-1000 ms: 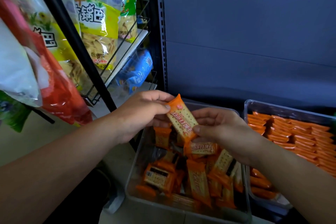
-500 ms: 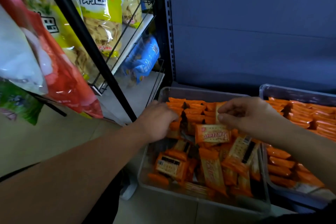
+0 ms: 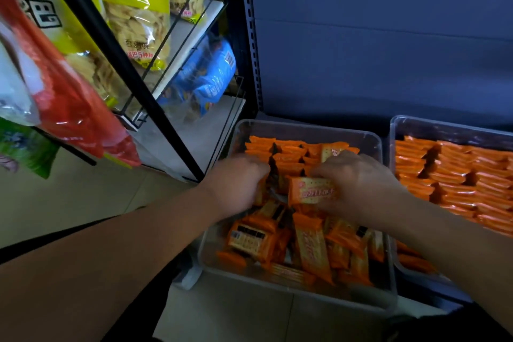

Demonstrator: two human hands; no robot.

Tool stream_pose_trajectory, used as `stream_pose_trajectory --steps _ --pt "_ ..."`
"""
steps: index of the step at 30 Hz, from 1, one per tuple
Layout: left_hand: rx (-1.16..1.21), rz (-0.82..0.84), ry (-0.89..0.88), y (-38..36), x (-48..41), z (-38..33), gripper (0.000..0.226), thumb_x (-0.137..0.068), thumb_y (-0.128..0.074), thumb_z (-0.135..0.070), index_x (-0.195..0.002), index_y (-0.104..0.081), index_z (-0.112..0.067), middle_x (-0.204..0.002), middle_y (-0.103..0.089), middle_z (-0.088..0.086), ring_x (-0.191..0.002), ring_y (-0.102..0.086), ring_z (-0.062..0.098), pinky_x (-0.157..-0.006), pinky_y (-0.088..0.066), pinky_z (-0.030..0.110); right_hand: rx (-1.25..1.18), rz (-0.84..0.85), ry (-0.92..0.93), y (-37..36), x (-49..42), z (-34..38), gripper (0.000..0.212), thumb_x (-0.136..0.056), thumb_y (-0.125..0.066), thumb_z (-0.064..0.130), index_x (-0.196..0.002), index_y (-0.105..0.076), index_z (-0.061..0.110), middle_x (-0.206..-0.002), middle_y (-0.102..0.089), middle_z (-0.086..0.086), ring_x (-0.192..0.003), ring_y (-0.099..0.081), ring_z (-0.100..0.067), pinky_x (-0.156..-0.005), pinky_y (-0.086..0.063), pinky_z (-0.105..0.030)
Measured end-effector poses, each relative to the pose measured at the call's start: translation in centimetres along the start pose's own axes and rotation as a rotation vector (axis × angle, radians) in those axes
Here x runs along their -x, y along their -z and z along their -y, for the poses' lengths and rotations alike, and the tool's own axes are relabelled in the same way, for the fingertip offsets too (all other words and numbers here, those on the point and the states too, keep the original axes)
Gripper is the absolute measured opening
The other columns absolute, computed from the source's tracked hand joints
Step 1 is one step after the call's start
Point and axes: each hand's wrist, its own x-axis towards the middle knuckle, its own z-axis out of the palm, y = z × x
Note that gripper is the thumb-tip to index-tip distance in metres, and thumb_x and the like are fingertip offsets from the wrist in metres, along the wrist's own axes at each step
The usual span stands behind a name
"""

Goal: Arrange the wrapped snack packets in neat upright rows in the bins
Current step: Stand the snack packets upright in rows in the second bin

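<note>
Your left hand (image 3: 238, 186) and right hand (image 3: 358, 183) both reach into the clear rectangular plastic bin (image 3: 305, 126). Their fingers curl down at the near edge of the upright rows of orange wrapped snack packets (image 3: 283, 153) standing along its far wall. Motion blur hides whether either hand grips a packet. In the bin's near half, loose orange packets (image 3: 308, 244) lie heaped. Just to the right, a second clear bin (image 3: 449, 123) holds tidy orange rows (image 3: 458, 178).

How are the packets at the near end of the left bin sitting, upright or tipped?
Tipped: the near packets lie flat and jumbled in the left bin; only its far rows stand upright.
</note>
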Motion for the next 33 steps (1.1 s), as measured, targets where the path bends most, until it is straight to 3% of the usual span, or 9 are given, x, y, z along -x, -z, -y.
stream_pose_trajectory --steps 4,7,10,13,16,21,26,30,33 --pt "0.168 0.424 0.086 -2.3 1.0 -2.3 0.007 -0.098 -0.063 -0.030 -0.098 -0.062 -0.023 -0.105 -0.067 0.004 -0.102 -0.066 0.028 -0.078 -0.051 0.036 0.026 0.015 -0.030 -0.1 0.1 -0.3 0.060 -0.089 -0.068 0.057 -0.144 -0.049 0.040 -0.139 -0.057 0.012 -0.134 -0.046 -0.016 -0.113 -0.040 -0.039" --pt "0.194 0.561 0.134 -3.9 0.9 -2.6 0.056 -0.096 -0.069 -0.045 -0.145 -0.053 -0.023 -0.144 -0.060 0.007 -0.129 -0.058 0.029 -0.101 -0.051 0.037 -0.004 -0.020 -0.038 0.2 0.1 -0.5 0.064 -0.086 -0.071 0.059 -0.144 -0.051 0.039 -0.138 -0.057 0.011 -0.132 -0.047 -0.014 -0.112 -0.040 -0.036" --pt "0.329 0.530 0.137 -4.3 0.3 -2.1 0.064 -0.091 -0.076 -0.045 -0.149 -0.054 -0.028 -0.148 -0.059 -0.002 -0.132 -0.056 0.022 -0.099 -0.046 0.029 -0.159 -0.062 -0.072 0.8 0.4 -0.6 0.063 -0.082 -0.075 0.058 -0.139 -0.057 0.039 -0.131 -0.058 0.013 -0.123 -0.053 -0.012 -0.102 -0.046 -0.033" --pt "0.335 0.411 0.132 -4.6 0.0 -1.6 0.036 -0.090 -0.079 -0.039 -0.123 -0.074 -0.025 -0.118 -0.073 -0.001 -0.108 -0.066 0.022 -0.078 -0.041 0.026 -0.483 -0.054 -0.160 1.7 0.8 -0.5 0.050 -0.080 -0.083 0.044 -0.125 -0.061 0.043 -0.119 -0.058 0.017 -0.100 -0.062 -0.003 -0.082 -0.055 -0.024" --pt "0.371 0.358 0.147 -3.3 0.1 -1.7 0.021 -0.097 -0.071 -0.036 -0.110 -0.079 -0.021 -0.100 -0.072 -0.005 -0.098 -0.066 0.019 -0.076 -0.044 0.030 -0.773 -0.019 -0.270 2.2 1.0 -0.8 0.039 -0.082 -0.086 0.031 -0.110 -0.063 0.046 -0.102 -0.064 0.019 -0.079 -0.067 0.000 -0.060 -0.054 -0.014" --pt "0.557 0.271 0.324 1.7 0.6 -1.8 0.023 -0.102 -0.066 -0.039 -0.104 -0.078 -0.020 -0.084 -0.066 -0.014 -0.082 -0.065 0.007 -0.067 -0.047 0.021 -1.078 -0.004 -0.386 2.4 0.7 -1.0 0.033 -0.082 -0.087 0.024 -0.109 -0.072 0.033 -0.103 -0.073 0.004 -0.083 -0.075 -0.009 -0.059 -0.059 -0.020" --pt "1.020 0.099 0.540 7.4 2.4 -1.6 0.014 -0.096 -0.075 -0.020 -0.104 -0.077 -0.009 -0.093 -0.078 0.021 -0.074 -0.073 0.020 -0.064 -0.058 0.023 -1.353 0.033 -0.471 2.3 0.0 -0.4 0.025 -0.087 -0.082 0.011 -0.109 -0.073 0.018 -0.110 -0.074 -0.013 -0.086 -0.079 -0.026 -0.071 -0.064 -0.037" --pt "1.131 0.026 0.551 8.9 3.5 -1.7 0.019 -0.087 -0.080 -0.002 -0.106 -0.078 -0.007 -0.092 -0.080 0.015 -0.072 -0.070 0.014 -0.065 -0.058 0.022 -1.477 0.026 -0.499 2.3 -0.2 -0.5 0.024 -0.091 -0.073 0.000 -0.110 -0.073 0.014 -0.118 -0.070 -0.019 -0.095 -0.077 -0.034 -0.077 -0.064 -0.042" --pt "1.130 -0.020 0.568 8.8 3.2 -1.6 0.014 -0.092 -0.077 -0.013 -0.106 -0.079 -0.015 -0.085 -0.078 0.008 -0.069 -0.065 0.009 -0.061 -0.050 0.024 -1.530 0.027 -0.488 2.2 -0.2 -0.9 0.030 -0.091 -0.070 -0.003 -0.115 -0.072 0.015 -0.119 -0.071 -0.018 -0.099 -0.076 -0.033 -0.073 -0.063 -0.040"
